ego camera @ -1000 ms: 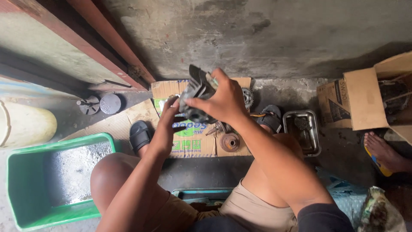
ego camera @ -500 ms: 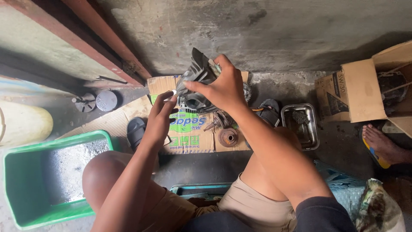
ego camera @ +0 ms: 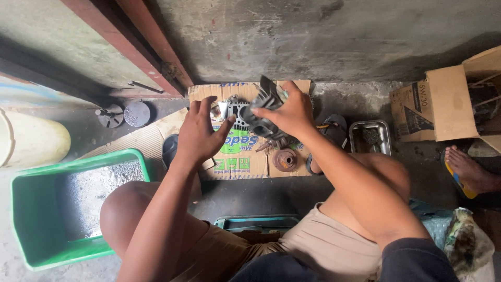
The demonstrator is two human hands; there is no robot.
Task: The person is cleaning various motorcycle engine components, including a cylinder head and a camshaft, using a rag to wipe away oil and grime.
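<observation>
Rough concrete floor meets a stained grey wall, and a flattened cardboard sheet (ego camera: 237, 156) lies against that wall as a work mat. Above it the right hand (ego camera: 287, 112) is closed around a dark finned engine cylinder (ego camera: 261, 112), fingers curled over the fins and thumb underneath, lifting it clear of the cardboard at a tilt. The left hand (ego camera: 201, 130) is spread wide, all 5 fingers apart, its fingertips just beside the cylinder's pale flange and near the small metal parts at the sheet's far edge; whether it actually touches the flange cannot be told. Holding such a part seems safest with the palm under the heavy end and fingers off the sharp fin edges, the free hand steadying the flange. A rusty round part (ego camera: 285, 159) sits on the cardboard below the cylinder, a steel tray (ego camera: 383, 128) stands to the right, and a green plastic tub (ego camera: 31, 219) rests at the left
</observation>
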